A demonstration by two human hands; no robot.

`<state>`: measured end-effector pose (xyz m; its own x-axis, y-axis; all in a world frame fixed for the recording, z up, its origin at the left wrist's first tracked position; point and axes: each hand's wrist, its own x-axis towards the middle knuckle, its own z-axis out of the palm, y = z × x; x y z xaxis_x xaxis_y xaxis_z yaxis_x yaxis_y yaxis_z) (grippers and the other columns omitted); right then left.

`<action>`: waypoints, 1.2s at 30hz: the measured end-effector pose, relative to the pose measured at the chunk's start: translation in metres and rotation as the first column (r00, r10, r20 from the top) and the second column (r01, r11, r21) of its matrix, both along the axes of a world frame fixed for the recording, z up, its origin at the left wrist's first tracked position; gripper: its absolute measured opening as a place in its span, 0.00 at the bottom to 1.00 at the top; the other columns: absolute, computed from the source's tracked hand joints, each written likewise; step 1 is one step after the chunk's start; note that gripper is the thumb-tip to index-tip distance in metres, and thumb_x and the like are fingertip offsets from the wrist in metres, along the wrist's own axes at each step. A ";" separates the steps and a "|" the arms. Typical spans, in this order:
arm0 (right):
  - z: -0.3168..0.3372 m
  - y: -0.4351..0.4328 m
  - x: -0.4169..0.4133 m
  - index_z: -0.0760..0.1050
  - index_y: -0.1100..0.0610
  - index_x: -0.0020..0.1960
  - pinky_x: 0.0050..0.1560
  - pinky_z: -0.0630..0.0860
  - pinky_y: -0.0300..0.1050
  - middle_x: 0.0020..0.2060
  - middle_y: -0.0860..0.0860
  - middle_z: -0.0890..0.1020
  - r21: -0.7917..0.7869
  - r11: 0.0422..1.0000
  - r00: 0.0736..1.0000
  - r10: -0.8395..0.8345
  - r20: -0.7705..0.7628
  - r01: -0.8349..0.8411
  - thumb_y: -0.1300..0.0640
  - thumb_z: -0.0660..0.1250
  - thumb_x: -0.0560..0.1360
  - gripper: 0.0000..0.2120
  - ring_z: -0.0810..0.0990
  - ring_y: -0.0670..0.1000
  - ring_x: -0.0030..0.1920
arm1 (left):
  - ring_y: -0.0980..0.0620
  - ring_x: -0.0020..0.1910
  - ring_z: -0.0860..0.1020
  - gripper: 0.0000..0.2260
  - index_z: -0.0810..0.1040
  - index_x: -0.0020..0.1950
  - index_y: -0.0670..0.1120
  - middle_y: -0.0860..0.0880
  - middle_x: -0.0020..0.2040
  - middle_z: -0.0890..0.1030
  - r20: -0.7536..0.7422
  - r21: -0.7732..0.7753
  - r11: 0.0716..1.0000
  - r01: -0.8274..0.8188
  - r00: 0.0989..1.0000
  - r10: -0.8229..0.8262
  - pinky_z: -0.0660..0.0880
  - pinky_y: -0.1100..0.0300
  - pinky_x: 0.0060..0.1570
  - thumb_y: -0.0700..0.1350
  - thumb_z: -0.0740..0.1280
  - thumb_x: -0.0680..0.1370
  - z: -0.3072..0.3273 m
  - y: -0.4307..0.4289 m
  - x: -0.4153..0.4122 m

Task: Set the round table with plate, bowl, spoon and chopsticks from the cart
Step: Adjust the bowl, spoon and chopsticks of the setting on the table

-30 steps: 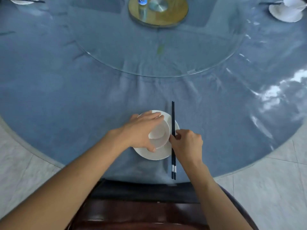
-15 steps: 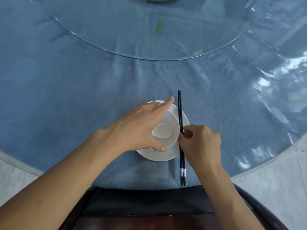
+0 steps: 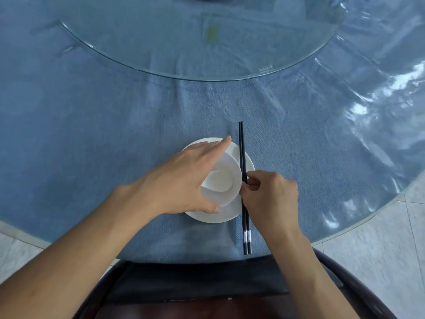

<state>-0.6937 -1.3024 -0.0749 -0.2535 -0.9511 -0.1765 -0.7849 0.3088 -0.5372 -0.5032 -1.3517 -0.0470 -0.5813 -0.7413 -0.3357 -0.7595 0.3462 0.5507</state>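
Here, just below the middle of the frame, the white plate [image 3: 216, 216] sits on the blue cloth of the table [image 3: 115, 125], with the white bowl [image 3: 226, 184] standing on it. My left hand [image 3: 181, 180] comes in from the lower left and grasps the bowl: the thumb presses its near rim, the forefinger stretches along the far rim toward the upper right, and the other fingers curve over its left side. My right hand [image 3: 272, 195] comes in from the lower right, its fingers curled, and pinches the black chopsticks [image 3: 242, 153] between thumb and fingertips about halfway along. The pair lie side by side, running almost straight up the frame. They cross the right rim of the plate, just beside the bowl. Their thin tips point toward the top of the frame and their banded ends lie on the cloth near the table's bottom edge. Across the upper part of the frame curves the edge of a glass turntable [image 3: 207, 75]. At the bottom, under my arms, is a dark chair [image 3: 195, 284], and pale floor tiles show in the lower corners.
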 end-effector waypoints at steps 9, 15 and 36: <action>-0.001 -0.001 0.000 0.78 0.63 0.37 0.43 0.80 0.53 0.35 0.60 0.85 -0.004 1.000 1.000 0.023 0.016 -0.023 0.56 0.72 0.75 0.13 0.82 0.65 0.43 | 0.65 0.77 0.47 0.59 0.41 0.85 0.56 0.60 0.84 0.50 0.013 0.004 1.000 -0.007 1.000 0.007 0.41 0.87 0.58 0.58 0.80 0.68 0.000 -0.001 -0.001; 0.000 0.000 0.000 0.78 0.64 0.37 0.42 0.78 0.53 0.35 0.60 0.85 -0.012 0.999 0.999 0.034 0.007 -0.034 0.56 0.71 0.75 0.13 0.82 0.66 0.44 | 0.65 0.77 0.47 0.58 0.41 0.85 0.56 0.61 0.84 0.50 0.005 0.000 1.000 -0.015 1.000 0.015 0.44 0.84 0.61 0.58 0.80 0.68 0.002 0.001 -0.001; 0.000 0.001 -0.002 0.80 0.64 0.41 0.46 0.79 0.53 0.37 0.59 0.86 0.018 0.999 0.999 0.035 0.028 -0.036 0.55 0.72 0.75 0.12 0.84 0.63 0.48 | 0.67 0.76 0.45 0.57 0.43 0.85 0.54 0.61 0.84 0.50 -0.016 -0.025 0.999 -0.019 1.000 0.019 0.39 0.90 0.56 0.57 0.80 0.69 0.002 0.001 0.001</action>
